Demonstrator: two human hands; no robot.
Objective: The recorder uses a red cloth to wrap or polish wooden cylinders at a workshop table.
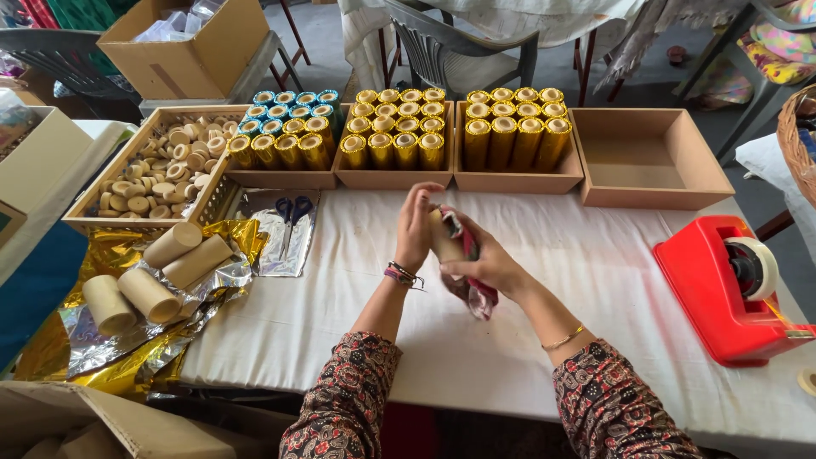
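The cardboard tube (445, 238) sits at the centre of the view, upright between both hands above the white-covered table (595, 255), with a red foil wrapper (476, 293) trailing from it toward 5 o'clock. The left hand (415, 229) presses its fingers flat against the tube's 9 o'clock side, which seems meant to steady it, while the right hand (486, 262) has its grip closed around the tube and foil together, apparently so the sheet stays tight against the cardboard. Bare tubes (153, 276) lie on crumpled gold and silver foil sheets (127, 340) at 9 o'clock, within easy reach of the left hand. Scissors (294, 208) rest on a foil piece at 11 o'clock. Along 12 o'clock, shallow wooden trays (518, 180) hold gold-wrapped tubes (514, 127) sorted in rows, some with blue tops (289, 104); a tray at 10 o'clock holds small round wooden caps (161, 170), and an empty tray (650, 161) waits at 1 o'clock. A red tape dispenser (722, 285) stands at 3 o'clock, close to the right hand. Most of the held tube is hidden behind fingers and foil, so how far the wrapper reaches around it cannot be told. The wicker basket (795, 140) at the right edge and the cardboard box (102, 421) at 7 o'clock are cut off by the frame.
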